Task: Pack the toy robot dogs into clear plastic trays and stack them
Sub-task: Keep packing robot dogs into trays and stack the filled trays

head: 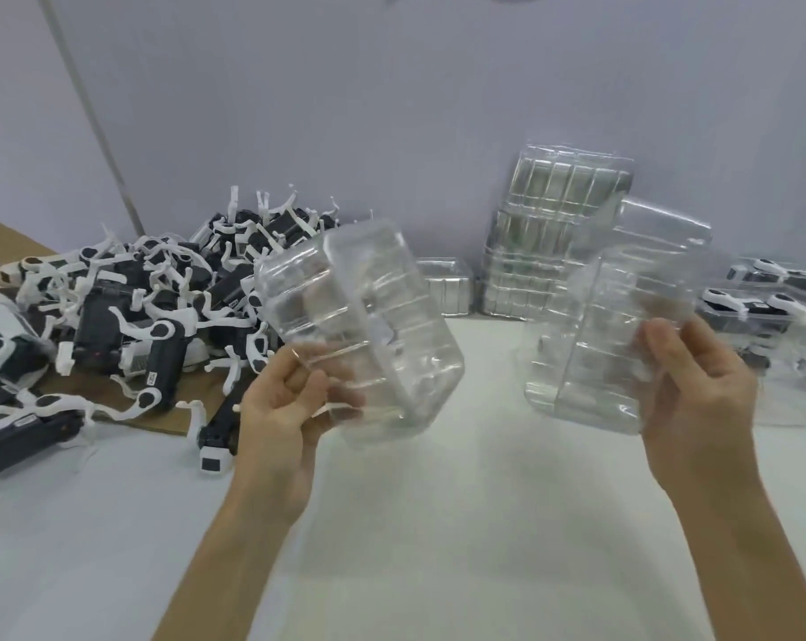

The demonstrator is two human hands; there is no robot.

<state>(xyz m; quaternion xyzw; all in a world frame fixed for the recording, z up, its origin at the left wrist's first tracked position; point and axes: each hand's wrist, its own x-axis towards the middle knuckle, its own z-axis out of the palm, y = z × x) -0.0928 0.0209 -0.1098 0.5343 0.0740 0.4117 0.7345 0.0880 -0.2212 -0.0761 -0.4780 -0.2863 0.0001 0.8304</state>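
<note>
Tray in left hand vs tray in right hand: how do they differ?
The left-hand tray leans, its top tipped toward the dog pile; the right-hand tray stands nearer upright. The left hand pinches its tray at a bottom corner; the right hand holds its tray by the side edge. Both are clear, empty and held off the table.

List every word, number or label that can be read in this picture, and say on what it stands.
Nothing is legible.
On the black-and-white toy robot dog, small white label: too blurred.
On the black toy body at left, white strip label: too blurred.
On the clear moulded plastic tray in the left hand and the second clear tray in the right hand: no print visible.
</note>
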